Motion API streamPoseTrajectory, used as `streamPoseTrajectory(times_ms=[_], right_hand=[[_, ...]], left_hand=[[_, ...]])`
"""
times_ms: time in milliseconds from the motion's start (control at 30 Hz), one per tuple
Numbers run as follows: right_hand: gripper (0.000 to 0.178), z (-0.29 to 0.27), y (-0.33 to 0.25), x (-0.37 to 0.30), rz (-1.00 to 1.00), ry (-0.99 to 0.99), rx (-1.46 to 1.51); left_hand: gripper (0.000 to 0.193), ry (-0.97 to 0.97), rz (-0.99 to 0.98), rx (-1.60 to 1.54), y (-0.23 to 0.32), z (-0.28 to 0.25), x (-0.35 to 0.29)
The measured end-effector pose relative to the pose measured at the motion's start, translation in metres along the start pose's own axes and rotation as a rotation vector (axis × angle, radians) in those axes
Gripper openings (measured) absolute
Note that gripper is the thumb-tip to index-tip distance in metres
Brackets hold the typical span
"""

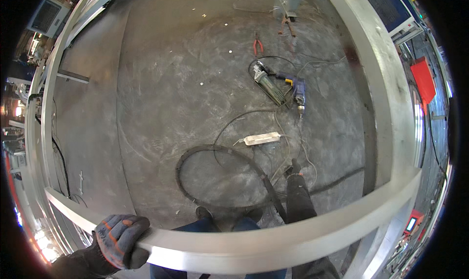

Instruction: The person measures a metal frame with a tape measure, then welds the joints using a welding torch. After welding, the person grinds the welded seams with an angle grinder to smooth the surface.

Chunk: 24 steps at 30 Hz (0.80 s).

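Note:
My left hand [121, 241], in a grey and orange work glove, is wrapped over the near metal bar [210, 249] of a large frame, at its left end. My right arm [299, 200], in a dark sleeve, reaches down past the bar toward the floor. At its end, my right hand [293, 169] is small and dark beside thin cables, and its fingers cannot be made out. Close by lie a white power strip [262, 138] and a thick black hose [181, 174] in a loop. Beyond are a blue drill [299, 94] and a green angle grinder [268, 87].
Red-handled pliers [258, 46] and a rusty clamp-like tool [287, 26] lie farther off on the grey floor [166, 108]. Frame rails run along the left [47, 112] and right [386, 78]. My shoe [203, 212] is just beyond the near bar. A red panel [423, 80] stands outside right.

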State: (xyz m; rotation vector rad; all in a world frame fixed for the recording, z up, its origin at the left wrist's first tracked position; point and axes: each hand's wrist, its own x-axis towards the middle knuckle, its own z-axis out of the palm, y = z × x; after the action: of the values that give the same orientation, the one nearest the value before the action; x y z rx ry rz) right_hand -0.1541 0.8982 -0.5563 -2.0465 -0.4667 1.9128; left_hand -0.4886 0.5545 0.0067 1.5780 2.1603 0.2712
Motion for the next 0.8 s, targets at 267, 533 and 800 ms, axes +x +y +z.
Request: streamPoseTrajectory(times_ms=[267,533,800], right_hand=[[0.028,-0.106,0.033,-0.260,-0.375,-0.370,-0.042],[0.024,-0.154,0.019,-0.541,-0.492,-0.147,-0.488],[0.033,-0.240,0.008,-0.414,-0.377,0.044,0.022]], left_hand=[[0.051,0.055,0.029,0.011,0.015,-0.016,0.003],[0.057,-0.201,-0.543,-1.340,0.172,0.100,-0.015],[0.042,0.005,0.184,-0.596,0.192,0.069,0.021]])
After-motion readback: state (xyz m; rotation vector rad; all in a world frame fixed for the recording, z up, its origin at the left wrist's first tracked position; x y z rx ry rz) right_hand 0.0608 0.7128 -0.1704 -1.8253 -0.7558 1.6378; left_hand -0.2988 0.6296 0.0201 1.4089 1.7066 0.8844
